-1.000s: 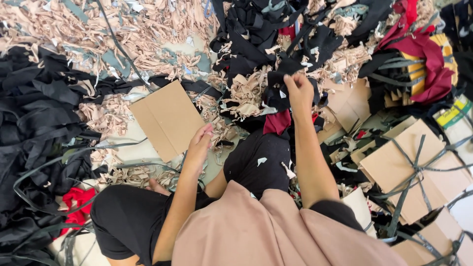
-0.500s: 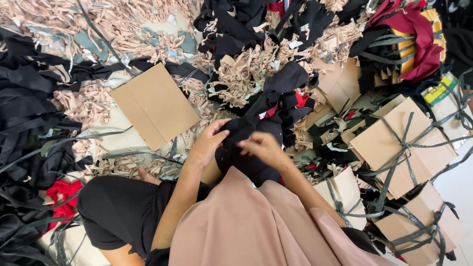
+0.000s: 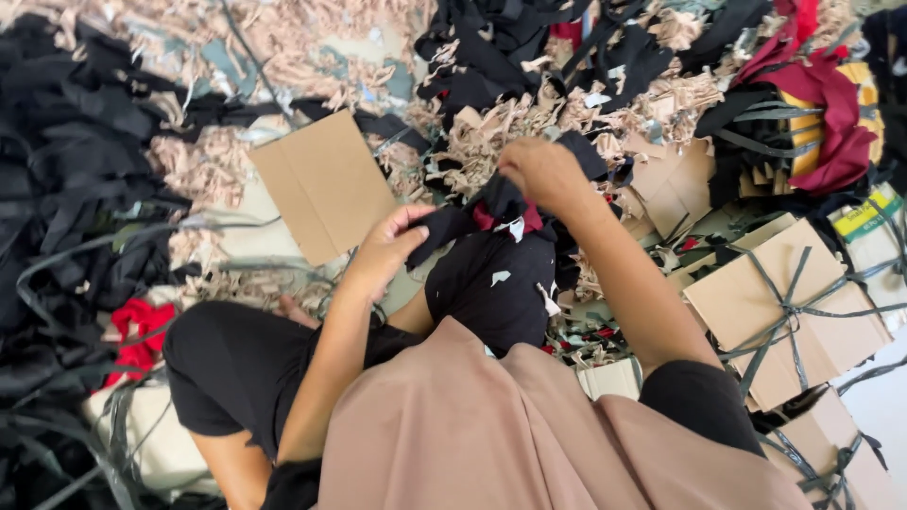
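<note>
While half second ago both hands met low at lap, right hand now lifted, pinching top of black fabric bundle; left hand grips lower end, stretching it above knee. Flat cardboard sheet just beside, untouched.

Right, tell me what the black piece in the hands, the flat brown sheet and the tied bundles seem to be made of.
Black piece: soft matte cloth by the look; it folds and droops between the left hand and right hand.
Brown sheet: cardboard, probably; flat, stiff, dull, with a crease line.
Bundles: likely stacked brown card, square-edged, bound with dark flat straps, perhaps plastic.
</note>
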